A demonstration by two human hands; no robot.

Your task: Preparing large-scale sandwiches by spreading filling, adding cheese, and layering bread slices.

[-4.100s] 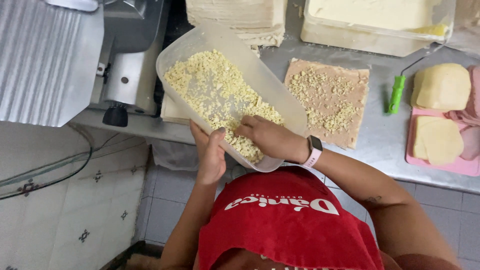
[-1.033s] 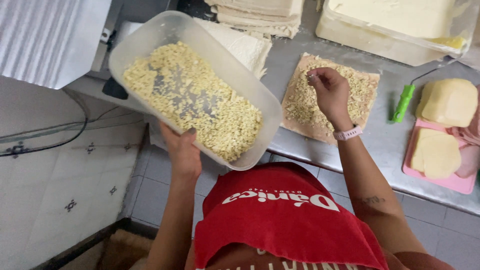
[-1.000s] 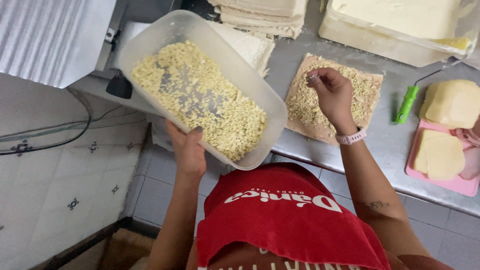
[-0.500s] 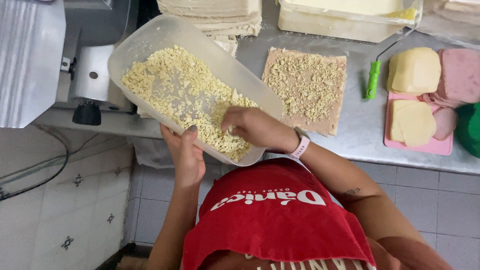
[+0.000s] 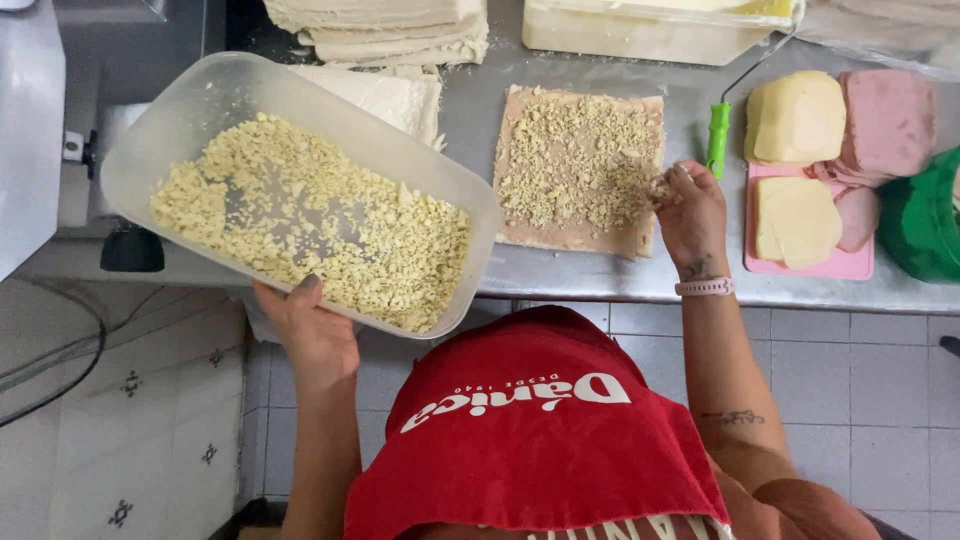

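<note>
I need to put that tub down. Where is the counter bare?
Bare steel shows between the white sheet and the topped sheet, and along the front edge. Right of the green handle, the pink board and blocks crowd it.

L hand (image 5: 312, 335) cupped, thumb up – R hand (image 5: 690, 212) fingers pinched, arm extended.

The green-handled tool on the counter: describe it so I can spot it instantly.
On the steel counter, look between the crumb-topped dough sheet and the pink cutting board. The green-handled tool lies just above the right hand. Its bright green grip and thin wire shaft stand out.
</note>
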